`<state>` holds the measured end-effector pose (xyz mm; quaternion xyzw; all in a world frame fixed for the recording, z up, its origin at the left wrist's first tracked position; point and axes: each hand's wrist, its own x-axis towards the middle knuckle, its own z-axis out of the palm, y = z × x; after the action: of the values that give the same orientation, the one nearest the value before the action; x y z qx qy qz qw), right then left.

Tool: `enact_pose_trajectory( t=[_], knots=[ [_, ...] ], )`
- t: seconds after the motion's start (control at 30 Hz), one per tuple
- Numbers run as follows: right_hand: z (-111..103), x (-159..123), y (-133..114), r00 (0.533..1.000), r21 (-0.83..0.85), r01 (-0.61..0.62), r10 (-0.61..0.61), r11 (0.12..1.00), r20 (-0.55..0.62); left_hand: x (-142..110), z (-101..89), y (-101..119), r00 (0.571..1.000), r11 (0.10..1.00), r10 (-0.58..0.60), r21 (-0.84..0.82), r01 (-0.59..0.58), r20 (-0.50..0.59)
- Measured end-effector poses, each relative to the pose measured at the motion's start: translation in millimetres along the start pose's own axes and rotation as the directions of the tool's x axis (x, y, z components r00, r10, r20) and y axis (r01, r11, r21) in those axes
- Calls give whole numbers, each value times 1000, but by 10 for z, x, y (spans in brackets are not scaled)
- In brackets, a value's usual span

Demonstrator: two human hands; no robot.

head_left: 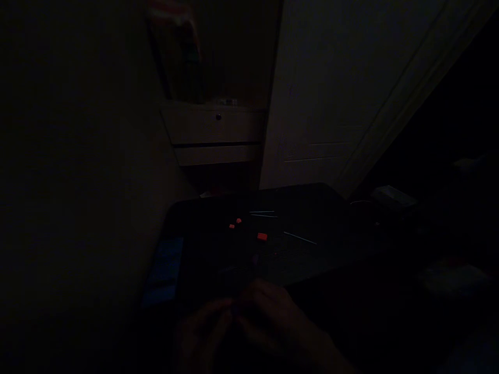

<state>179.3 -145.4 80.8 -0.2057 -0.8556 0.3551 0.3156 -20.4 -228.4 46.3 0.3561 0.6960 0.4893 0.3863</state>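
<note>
The scene is very dark. At the near edge of a dark table [210, 249], my left hand [205, 330] and my right hand [275, 317] meet with fingers pinched together. Between their fingertips is a small dark bluish piece [235, 309], too dim to name. Both hands seem to touch it. Beyond them on the tabletop lie a red block-like piece [262, 237], two smaller red pieces [238, 221] and a faint purple piece [255, 258].
A pair of thin metal rods [263, 213] and another thin rod [300, 238] lie on the table. A dim blue-lit rectangle [163, 270] is at its left edge. Behind stand a drawer unit [218, 127] and a pale panel [319, 93]. A pale box [393, 197] sits right.
</note>
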Motion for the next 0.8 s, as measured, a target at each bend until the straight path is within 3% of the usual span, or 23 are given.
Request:
enact_pose_trajectory(
  t=[0.2, 0.43, 0.53, 0.63, 0.7, 0.8],
  knots=[
    [3, 34, 30, 994, -49, 87, -91, 995, -68, -15, 33, 82, 998, 997, -59, -52, 58, -29],
    [22, 93, 165, 982, -137, 189, -187, 972, 32, -90, 11, 80, 999, 998, 43, -53, -42, 17],
    [29, 127, 203, 981, -164, 190, -180, 968, 74, -133, -8, 38, 1000, 999, 8, -31, -8, -9],
    [6, 153, 203, 970, -203, 234, -214, 951, 116, -132, 9, 40, 999, 999, -11, -35, 12, 45],
    [-11, 159, 205, 958, -217, 280, -258, 935, 126, -94, 34, 62, 996, 999, -21, -43, 24, 86],
    [-16, 145, 221, 951, -218, 306, -286, 927, 116, 0, 61, 95, 996, 996, -61, -56, 64, 62]
  ],
)
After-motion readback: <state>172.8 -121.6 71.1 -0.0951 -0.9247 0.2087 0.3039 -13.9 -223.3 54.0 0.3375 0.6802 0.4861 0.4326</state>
